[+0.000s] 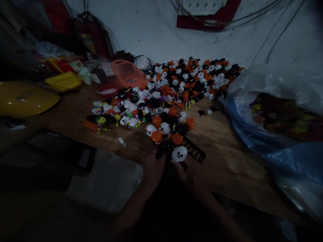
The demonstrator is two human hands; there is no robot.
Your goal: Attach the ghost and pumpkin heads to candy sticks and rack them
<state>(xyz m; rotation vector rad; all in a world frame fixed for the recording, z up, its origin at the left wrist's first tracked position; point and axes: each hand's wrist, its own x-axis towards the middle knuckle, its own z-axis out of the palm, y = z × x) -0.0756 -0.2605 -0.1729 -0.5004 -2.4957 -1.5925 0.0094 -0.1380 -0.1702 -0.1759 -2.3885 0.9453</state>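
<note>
In dim light at the table's front edge, my left hand (153,164) is closed at a dark round piece (166,146), its fingertips partly lost in shadow. Close beside it, my right hand (188,170) has its fingers around the underside of a white skull-faced head (179,153). A black slotted rack (198,153) sticks out to the right from beneath the pieces. Just beyond my hands is a cluster of white skull heads (165,128), orange heads (156,136) and black ones, with some parts of the rack hidden under them.
Many loose heads (194,75) are heaped against the wall, others with colourful sticks nearer. An orange scoop (128,74), red bowl (108,90) and yellow helmet-like shell (27,99) stand left. On the right a large plastic bag (242,101) holds more pieces.
</note>
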